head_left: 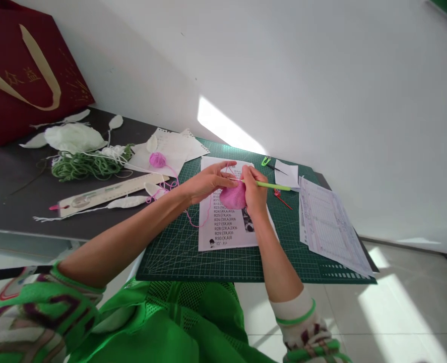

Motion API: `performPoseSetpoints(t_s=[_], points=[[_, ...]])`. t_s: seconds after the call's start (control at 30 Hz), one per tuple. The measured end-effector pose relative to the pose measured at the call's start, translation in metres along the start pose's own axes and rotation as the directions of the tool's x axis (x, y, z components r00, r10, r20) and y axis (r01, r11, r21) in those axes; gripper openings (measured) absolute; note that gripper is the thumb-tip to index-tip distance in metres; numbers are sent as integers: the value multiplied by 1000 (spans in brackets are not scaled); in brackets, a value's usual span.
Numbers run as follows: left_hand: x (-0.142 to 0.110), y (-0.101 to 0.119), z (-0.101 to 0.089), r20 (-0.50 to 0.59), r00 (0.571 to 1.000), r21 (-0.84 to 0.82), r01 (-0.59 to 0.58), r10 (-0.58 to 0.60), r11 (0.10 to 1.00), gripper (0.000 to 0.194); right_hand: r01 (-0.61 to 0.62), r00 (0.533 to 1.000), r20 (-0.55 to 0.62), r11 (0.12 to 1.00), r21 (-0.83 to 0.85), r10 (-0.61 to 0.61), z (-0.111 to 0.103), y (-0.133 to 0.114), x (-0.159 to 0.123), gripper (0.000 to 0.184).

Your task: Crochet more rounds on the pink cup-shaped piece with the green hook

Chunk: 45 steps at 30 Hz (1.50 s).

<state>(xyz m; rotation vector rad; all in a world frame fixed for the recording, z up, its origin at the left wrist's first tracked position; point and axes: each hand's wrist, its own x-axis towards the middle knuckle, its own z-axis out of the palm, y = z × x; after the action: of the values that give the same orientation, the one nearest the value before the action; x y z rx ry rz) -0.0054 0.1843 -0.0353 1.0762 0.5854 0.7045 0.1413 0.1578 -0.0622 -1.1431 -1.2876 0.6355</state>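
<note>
A round pink crochet piece (233, 196) is held between my two hands above a printed pattern sheet (223, 237). My left hand (210, 182) pinches its upper left edge, with pink yarn running over the raised index finger. My right hand (255, 189) is closed round a crochet hook with a lime-green handle (274, 186), and its fingers touch the right side of the piece. The hook's thin metal shaft points left toward my left fingertips; its tip is hard to make out. Pink yarn trails left to a small pink yarn ball (157, 160).
A green cutting mat (287, 257) lies under the sheet. Handwritten papers (332, 222), a small white note (286, 174) and a green clip (266, 161) are on the right. Leftward are a ruler (110, 194), green yarn (89, 165), white crocheted pieces (127, 202) and a red bag (26, 65).
</note>
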Motion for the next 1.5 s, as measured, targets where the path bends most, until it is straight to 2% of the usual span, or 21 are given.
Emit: performPoseSetpoints(t_s=[0.23, 0.4, 0.77, 0.93, 1.07, 1.17, 1.3, 1.5], points=[[-3, -5, 3, -31, 999, -34, 21, -22, 999, 80, -13, 1000, 24, 1000, -21, 13, -5, 0, -7, 42], [-2, -10, 7, -13, 999, -71, 43, -44, 997, 80, 9, 1000, 3, 998, -64, -9, -11, -3, -12, 42], [-6, -7, 10, 3, 999, -90, 49, -49, 995, 81, 59, 998, 40, 992, -112, -55, -16, -5, -16, 39], [-12, -3, 10, 27, 999, -96, 45, -43, 994, 84, 52, 994, 96, 999, 3, -52, -21, -3, -16, 37], [-18, 0, 10, 49, 998, -84, 49, -45, 995, 79, 81, 979, 176, 986, 147, -107, -22, -2, -17, 33], [-21, 2, 11, 70, 996, -87, 68, -62, 994, 79, 102, 977, 164, 976, 192, -135, -21, -4, -20, 39], [-23, 4, 12, 78, 995, -93, 76, -69, 993, 78, 104, 982, 147, 990, 90, -117, -21, -8, -22, 37], [-23, 4, 12, 75, 994, -119, 85, -76, 989, 80, 189, 980, 83, 976, -107, -181, -23, -13, -23, 37]])
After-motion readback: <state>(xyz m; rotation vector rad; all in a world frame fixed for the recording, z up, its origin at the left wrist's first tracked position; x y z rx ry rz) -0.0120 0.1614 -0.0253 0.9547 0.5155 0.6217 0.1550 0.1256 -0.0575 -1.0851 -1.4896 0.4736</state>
